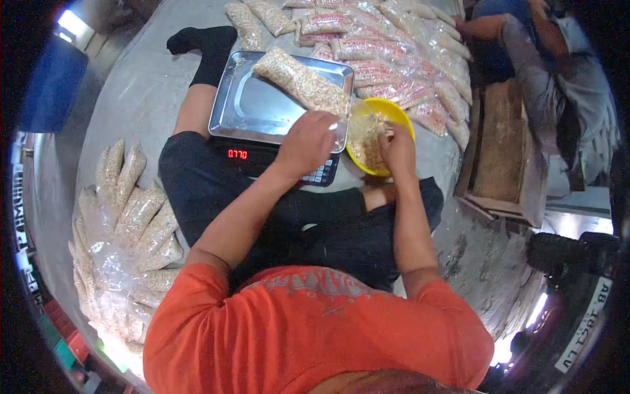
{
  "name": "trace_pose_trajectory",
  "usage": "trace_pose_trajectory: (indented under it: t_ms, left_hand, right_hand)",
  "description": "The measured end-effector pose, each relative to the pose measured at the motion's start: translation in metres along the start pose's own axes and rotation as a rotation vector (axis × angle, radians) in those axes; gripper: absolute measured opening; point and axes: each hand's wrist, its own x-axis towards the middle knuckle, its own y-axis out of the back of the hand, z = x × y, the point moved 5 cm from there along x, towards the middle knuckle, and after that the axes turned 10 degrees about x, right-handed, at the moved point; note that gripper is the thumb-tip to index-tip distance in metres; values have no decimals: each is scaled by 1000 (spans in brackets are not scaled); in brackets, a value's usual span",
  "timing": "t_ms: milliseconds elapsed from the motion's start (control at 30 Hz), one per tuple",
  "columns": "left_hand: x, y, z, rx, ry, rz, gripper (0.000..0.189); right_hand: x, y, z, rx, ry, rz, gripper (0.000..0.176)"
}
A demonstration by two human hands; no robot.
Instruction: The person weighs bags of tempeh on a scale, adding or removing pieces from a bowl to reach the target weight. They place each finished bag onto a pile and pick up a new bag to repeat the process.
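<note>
A clear plastic bag point(298, 80) full of small pale pieces lies slanted across the metal tray point(236, 98) of a digital scale point(259, 157). The red display reads 0.770. My left hand point(308, 144) is closed around the bag's end at the tray's near right corner. Beside the tray is a yellow bowl point(408, 121) with loose pale pieces point(366, 134) inside. My right hand point(398, 150) reaches into the bowl with its fingers curled at the pieces; what lies within them is mostly hidden.
Filled bags with red print point(380, 49) lie in rows at the back right. Several unprinted filled bags point(128, 230) are heaped at the left. At right are a wooden crate point(502, 144) and another person point(558, 72). My legs point(197, 164) are around the scale.
</note>
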Motion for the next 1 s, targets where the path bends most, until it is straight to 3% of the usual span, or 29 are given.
trace_pose_trajectory:
  t_ms: [67, 100, 133, 167, 200, 267, 300, 367, 400, 467, 533, 600, 667, 733, 800, 867, 900, 933, 967, 1000]
  left_hand:
    - [-22, -1, 28, -70, 25, -198, 30]
    - [-37, -3, 40, -64, 79, -244, 32]
    - [-53, -11, 48, -212, 105, -307, 33]
    - [-63, -9, 62, -292, 224, -539, 36]
    - [-80, -17, 60, -272, 249, -543, 36]
    - [-131, -58, 53, -337, 259, -1004, 40]
    - [-137, -63, 49, -322, 272, -1019, 40]
    - [-143, -75, 42, -685, 568, -1117, 35]
    - [-139, -78, 44, -671, 570, -1129, 35]
    - [-131, -83, 44, -633, 679, -1160, 31]
    - [-128, -88, 45, -578, 678, -1151, 28]
    - [-133, -91, 46, -526, 681, -1158, 25]
    - [-133, -91, 44, -529, 671, -1090, 24]
    - [-127, -90, 46, -519, 677, -1094, 23]
    - [-122, -87, 48, -518, 698, -1086, 23]
    - [-106, -82, 54, -135, 310, -982, 34]
    - [-102, -83, 54, -134, 310, -983, 34]
    - [-80, -73, 52, -1, 202, -658, 40]
    - [-61, -58, 51, 129, 97, -326, 47]
    - [-32, -46, 57, 206, 87, -188, 49]
  right_hand:
    - [-11, -14, 25, -43, -373, -292, 30]
    - [-8, -14, 27, -16, -367, -313, 30]
    - [-1, -3, 23, 58, -246, -140, 30]
    - [2, 7, 14, 133, -133, 34, 30]
    - [7, 9, 3, 159, -134, 16, 30]
    - [18, 17, -10, 298, -189, 65, 30]
    - [19, 6, 6, 317, -203, 62, 30]
    - [20, -27, 45, 182, -162, -209, 29]
    - [18, -22, 38, 194, -172, -202, 29]
    - [26, 13, 3, 342, -196, 23, 26]
    - [28, 28, -13, 377, -279, 26, 25]
    - [21, 17, 12, 412, -380, 25, 25]
    - [19, -29, 60, 159, -253, -317, 31]
    - [17, -7, 28, 158, -185, -231, 34]
    - [21, 23, 2, 437, -193, 58, 36]
    - [27, 27, 0, 425, -297, 5, 37]
    - [27, 26, 5, 406, -400, -41, 38]
    - [26, 24, 13, 406, -397, -38, 38]
    - [24, 10, 29, 309, -392, -186, 41]
    - [23, -8, 44, 214, -372, -338, 44]
